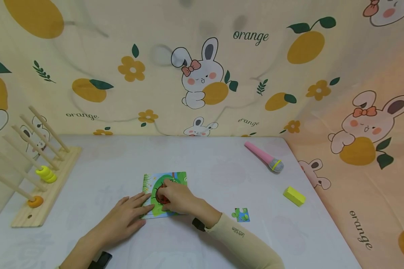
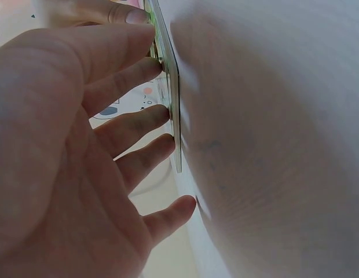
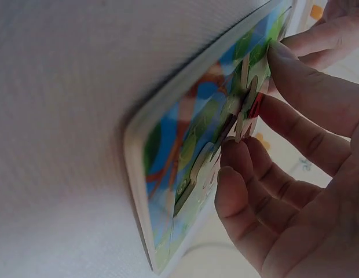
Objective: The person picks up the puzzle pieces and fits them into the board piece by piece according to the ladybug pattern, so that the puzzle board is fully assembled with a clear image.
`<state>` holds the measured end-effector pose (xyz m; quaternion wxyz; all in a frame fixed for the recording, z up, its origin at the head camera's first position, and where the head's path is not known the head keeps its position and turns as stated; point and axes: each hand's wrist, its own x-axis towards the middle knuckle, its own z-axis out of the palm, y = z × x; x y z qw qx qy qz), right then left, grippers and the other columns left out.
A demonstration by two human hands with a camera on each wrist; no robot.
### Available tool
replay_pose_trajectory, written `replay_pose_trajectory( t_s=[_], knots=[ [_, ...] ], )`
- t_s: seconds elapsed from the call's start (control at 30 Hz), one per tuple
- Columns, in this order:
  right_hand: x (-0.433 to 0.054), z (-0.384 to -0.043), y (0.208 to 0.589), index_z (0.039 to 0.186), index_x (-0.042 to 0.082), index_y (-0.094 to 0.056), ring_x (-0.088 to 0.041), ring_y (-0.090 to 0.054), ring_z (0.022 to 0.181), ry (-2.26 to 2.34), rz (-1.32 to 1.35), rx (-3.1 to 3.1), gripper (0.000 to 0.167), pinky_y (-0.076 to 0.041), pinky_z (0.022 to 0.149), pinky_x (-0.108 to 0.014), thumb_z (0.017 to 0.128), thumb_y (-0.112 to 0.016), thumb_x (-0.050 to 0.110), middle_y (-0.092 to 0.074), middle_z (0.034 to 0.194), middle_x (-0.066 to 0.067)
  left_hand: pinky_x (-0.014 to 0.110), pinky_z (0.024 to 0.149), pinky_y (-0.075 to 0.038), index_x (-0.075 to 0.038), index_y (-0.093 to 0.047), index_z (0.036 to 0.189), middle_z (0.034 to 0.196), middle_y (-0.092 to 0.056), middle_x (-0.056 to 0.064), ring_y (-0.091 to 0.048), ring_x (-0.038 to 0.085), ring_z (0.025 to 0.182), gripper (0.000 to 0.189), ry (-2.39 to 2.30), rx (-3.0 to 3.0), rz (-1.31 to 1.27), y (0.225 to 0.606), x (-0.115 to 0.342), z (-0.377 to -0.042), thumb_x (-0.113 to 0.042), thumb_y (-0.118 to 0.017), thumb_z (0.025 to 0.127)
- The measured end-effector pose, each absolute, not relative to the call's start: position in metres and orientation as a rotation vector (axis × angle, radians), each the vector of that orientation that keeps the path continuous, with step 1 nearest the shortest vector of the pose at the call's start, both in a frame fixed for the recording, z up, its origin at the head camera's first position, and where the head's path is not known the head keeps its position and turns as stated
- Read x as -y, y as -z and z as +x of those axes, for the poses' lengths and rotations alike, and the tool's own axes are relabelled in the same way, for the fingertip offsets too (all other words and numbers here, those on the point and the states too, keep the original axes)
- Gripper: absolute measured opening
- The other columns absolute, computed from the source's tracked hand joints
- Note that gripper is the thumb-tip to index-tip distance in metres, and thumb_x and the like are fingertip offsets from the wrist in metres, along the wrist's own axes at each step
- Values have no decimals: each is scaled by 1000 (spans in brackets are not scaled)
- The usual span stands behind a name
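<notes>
A small wooden jigsaw puzzle (image 1: pixel 181 178) with a green leaf and a red ladybug picture lies mid-table. My left hand (image 1: pixel 122 220) lies at its left side with fingers spread, and in the left wrist view several fingertips (image 2: pixel 162 113) rest along the board's edge. Over the picture, my right hand (image 1: pixel 181 198) has its fingers bent around a red ladybug puzzle piece (image 3: pixel 256 107). Seen from the right wrist, that piece sits tilted in the board's gap, pinched at its edge. A loose puzzle piece (image 1: pixel 241 215), green and blue, lies to the right.
On the left stands a wooden peg rack (image 1: pixel 62 168) with yellow rings (image 1: pixel 47 174) and an orange ring (image 1: pixel 35 201). A pink toy microphone (image 1: pixel 260 154) and a yellow block (image 1: pixel 294 196) lie to the right. A printed cloth (image 1: pixel 148 89) hangs behind the white table.
</notes>
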<state>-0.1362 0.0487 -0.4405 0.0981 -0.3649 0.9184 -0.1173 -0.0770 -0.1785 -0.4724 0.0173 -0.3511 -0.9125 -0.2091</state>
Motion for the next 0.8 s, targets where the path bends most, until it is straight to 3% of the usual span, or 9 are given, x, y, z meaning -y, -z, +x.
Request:
replay_pose_trajectory(
  t_s=[0.6,0.8],
  knots=[
    [-48,-135,442,98,21,-71,-4,-51,81,301,-1114,-2736,25,-44,67,-16,80,-84,31,-54,97,6,67,97,-39,-12,-68,130,148,-50,15,-44,37,137,43,677,2805,-1096,471,178,-76,-22,-75,89],
    [-54,-136,443,110,21,-71,-4,-58,92,380,-1104,-2736,34,-49,74,-19,81,-84,33,-57,104,7,68,97,-39,-12,-68,130,147,-50,16,-44,38,137,43,668,2804,-1095,470,178,-76,-22,-75,89]
  ],
)
